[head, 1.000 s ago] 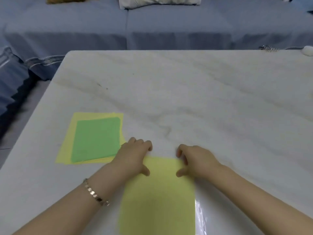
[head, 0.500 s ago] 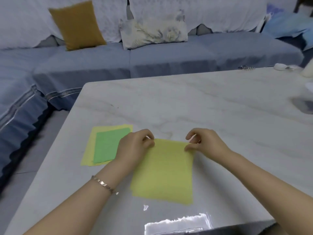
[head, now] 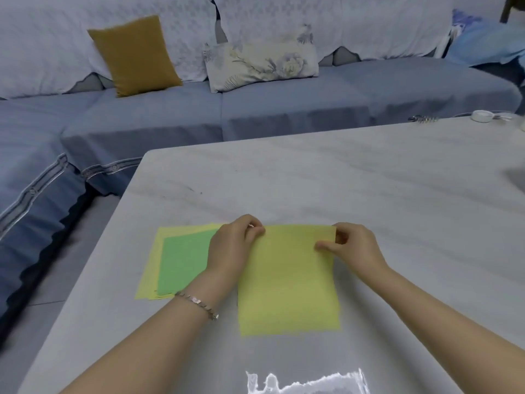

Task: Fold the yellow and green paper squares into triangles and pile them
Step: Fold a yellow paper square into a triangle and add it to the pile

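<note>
The yellow sheet's [head: 287, 280] far corners are pinched by left grip [head: 233, 248] and right grip [head: 355, 248], open surface [head: 341, 180] beyond.

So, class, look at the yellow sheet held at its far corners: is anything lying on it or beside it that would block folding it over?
Nothing visible does. The left hand and right hand pinch the far corners of the yellow sheet; the rest is bare. The green square lies off to its left.
</note>
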`<state>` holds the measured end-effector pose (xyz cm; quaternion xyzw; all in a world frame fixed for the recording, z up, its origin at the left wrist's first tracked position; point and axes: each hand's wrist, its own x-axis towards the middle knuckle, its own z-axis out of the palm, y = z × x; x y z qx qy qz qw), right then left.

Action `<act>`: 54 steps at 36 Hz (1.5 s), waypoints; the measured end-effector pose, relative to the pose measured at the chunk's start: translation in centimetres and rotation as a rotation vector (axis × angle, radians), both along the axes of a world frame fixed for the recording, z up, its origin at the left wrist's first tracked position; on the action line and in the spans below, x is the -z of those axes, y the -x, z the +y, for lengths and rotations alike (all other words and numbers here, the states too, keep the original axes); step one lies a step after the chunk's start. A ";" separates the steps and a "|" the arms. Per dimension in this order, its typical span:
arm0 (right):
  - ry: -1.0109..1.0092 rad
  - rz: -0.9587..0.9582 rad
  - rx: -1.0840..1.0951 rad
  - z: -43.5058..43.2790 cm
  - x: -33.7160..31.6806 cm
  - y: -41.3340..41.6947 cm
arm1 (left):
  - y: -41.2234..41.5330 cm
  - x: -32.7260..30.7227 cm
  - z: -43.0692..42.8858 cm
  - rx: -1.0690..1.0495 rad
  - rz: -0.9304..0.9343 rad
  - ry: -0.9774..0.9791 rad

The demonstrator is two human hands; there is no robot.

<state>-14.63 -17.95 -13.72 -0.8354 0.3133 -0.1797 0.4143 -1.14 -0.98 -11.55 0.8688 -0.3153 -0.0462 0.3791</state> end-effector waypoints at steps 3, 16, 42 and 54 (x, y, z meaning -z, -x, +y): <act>-0.041 -0.074 0.048 -0.1 0.5 -0.5 | -0.4 0.8 0.2 0.000 -0.045 -0.035; 0.124 -0.409 -0.021 0.1 -4.1 -1.4 | 0.8 -1.2 2.5 -0.054 0.233 0.422; 0.270 -0.273 -0.580 4.8 4.5 6.7 | 2.9 2.5 6.3 -0.087 0.874 -0.165; -0.156 -0.119 -0.458 5.7 2.8 8.1 | 1.8 2.7 -1.0 0.139 0.604 -0.377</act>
